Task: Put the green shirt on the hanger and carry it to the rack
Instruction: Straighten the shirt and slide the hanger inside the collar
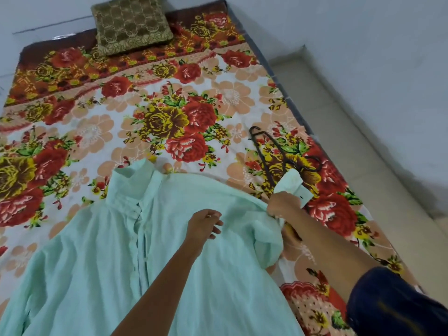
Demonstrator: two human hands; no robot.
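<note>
Pale green button-front cotton shirt [169, 251] on the floral bed [97, 122]: light, limp, best held at collar/shoulders. Right hand [282, 206] grip pinches its sleeve; left hand [204, 226] loosely spread. Thin dark wire hanger [269, 154] just beside: stiff, take its hook.

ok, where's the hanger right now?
In the head view the hanger lies on the floral bedsheet, right of the green shirt, its lower end under the cuff gripped by the right hand.

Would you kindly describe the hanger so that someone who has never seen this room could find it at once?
Start from the floral bedsheet covering the bed, and look to its right edge, beyond the spread pale green shirt. There lies the thin dark hanger, partly under the shirt's cuff, just past the right hand gripping the sleeve. It is the only bare, dark, wiry shape among soft printed cloth.
</note>
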